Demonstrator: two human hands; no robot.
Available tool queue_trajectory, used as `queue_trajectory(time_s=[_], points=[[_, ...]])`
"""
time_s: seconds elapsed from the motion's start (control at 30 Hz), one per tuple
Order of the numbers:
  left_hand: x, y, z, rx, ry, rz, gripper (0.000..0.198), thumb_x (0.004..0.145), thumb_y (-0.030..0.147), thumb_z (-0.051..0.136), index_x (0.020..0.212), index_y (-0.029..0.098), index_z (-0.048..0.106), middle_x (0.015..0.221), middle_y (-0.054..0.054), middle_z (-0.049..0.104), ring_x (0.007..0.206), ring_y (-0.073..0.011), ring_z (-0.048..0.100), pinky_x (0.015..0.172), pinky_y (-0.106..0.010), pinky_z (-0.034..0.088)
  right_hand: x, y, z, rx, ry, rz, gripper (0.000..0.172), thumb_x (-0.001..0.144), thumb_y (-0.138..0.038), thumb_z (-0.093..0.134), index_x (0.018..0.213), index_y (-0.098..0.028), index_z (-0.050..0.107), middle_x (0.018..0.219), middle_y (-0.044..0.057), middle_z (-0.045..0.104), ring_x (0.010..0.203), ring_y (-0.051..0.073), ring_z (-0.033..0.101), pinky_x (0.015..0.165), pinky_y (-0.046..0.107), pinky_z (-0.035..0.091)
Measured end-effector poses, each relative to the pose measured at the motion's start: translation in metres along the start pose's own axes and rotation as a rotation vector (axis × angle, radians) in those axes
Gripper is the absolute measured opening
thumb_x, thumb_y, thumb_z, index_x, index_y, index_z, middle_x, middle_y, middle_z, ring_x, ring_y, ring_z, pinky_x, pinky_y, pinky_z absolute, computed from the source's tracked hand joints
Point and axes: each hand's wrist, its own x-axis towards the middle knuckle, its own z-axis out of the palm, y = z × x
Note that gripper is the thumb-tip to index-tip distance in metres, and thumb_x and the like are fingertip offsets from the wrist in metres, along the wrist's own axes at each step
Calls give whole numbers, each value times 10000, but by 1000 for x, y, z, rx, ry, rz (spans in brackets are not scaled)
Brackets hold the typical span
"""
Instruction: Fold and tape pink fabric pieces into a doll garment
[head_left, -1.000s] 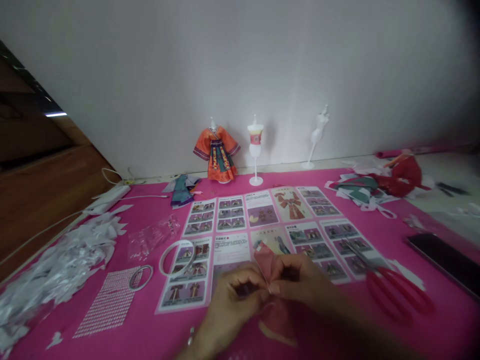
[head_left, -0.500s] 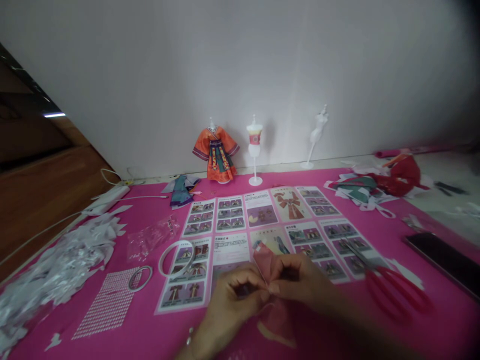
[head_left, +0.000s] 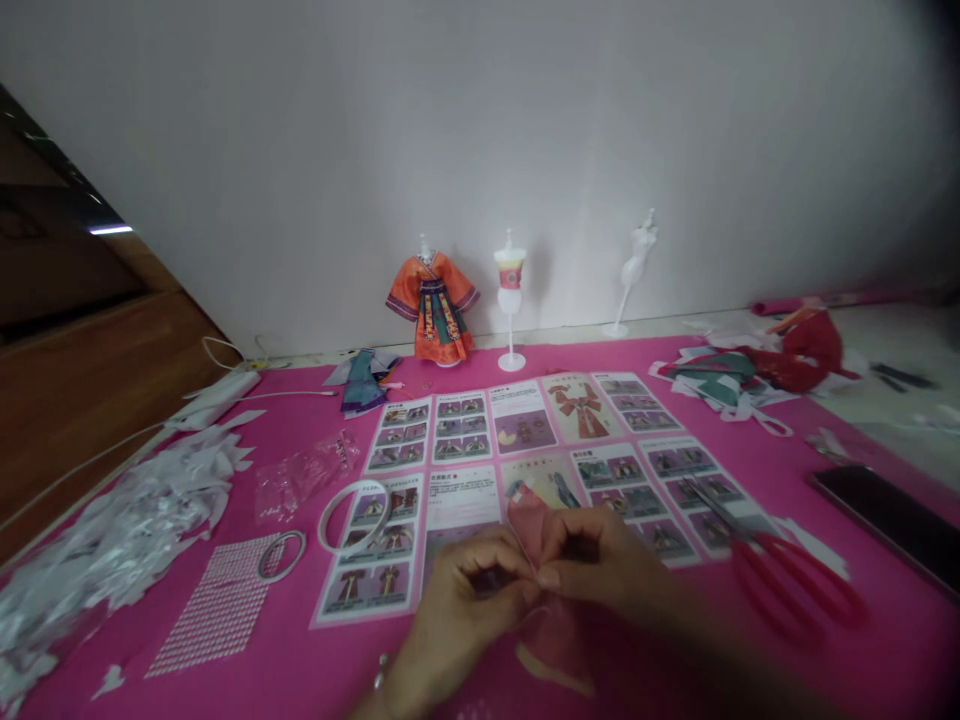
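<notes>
1. The left hand [head_left: 461,610] is curling its fingers [head_left: 495,560] inward and pinching the pink paper piece [head_left: 529,520] at its middle; the fingertips are pressing together, with no gap showing.
2. The right hand [head_left: 600,570] is meeting it from the other side, thumb and forefinger clamping the same fold, so both hands are gripping the paper where they touch.
3. The pink paper piece is sitting just above the pink mat [head_left: 300,660], one flap sticking up over the near edge of the instruction sheet [head_left: 465,430], another hanging below the hands.
4. Red scissors [head_left: 787,585] are lying near the right hand, and a dark phone [head_left: 892,520] is lying beyond them.
5. Two tape rings [head_left: 352,515] and white paper scraps [head_left: 127,520] are lying to the left.
6. A dressed mannequin [head_left: 433,305] is standing by the wall.
7. Compared with a second ago, both hands are keeping the same pinch and the paper is showing no shift; only the view is drifting slightly.
</notes>
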Motion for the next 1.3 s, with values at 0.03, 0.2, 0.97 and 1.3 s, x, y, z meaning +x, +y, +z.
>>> queue_trajectory(time_s=[0.03, 0.2, 0.97, 1.3], points=[[0, 0, 0, 2, 0, 0, 71, 726, 195, 726, 666, 164, 704, 682, 2, 578, 645, -116, 525, 606, -232, 395, 0, 0, 0, -5, 2, 8, 190, 694, -293, 758, 667, -151, 635, 622, -30, 569, 579, 91, 471, 534, 218, 330], [0, 2, 0, 5, -1, -13, 62, 719, 185, 721, 663, 165, 704, 675, 5, 571, 635, -111, 517, 596, -227, 393, 0, 1, -1, -24, 15, 23, 174, 692, -282, 759, 672, -155, 641, 621, -29, 576, 576, 93, 475, 528, 221, 328], [-1, 2, 0, 10, 1, -31, 96, 716, 204, 724, 650, 156, 674, 683, 2, 576, 650, -118, 519, 606, -226, 400, 1, 3, -1, -39, -18, -2, 179, 711, -286, 751, 676, -158, 631, 628, -35, 561, 572, 87, 467, 532, 214, 327], [4, 1, 1, 63, 91, -72, 141, 734, 215, 653, 631, 153, 579, 620, 35, 491, 561, -91, 429, 536, -210, 342, 0, -2, 4, -279, 178, -201, 86, 764, -225, 634, 697, -185, 598, 626, -30, 537, 580, 109, 474, 541, 227, 360]])
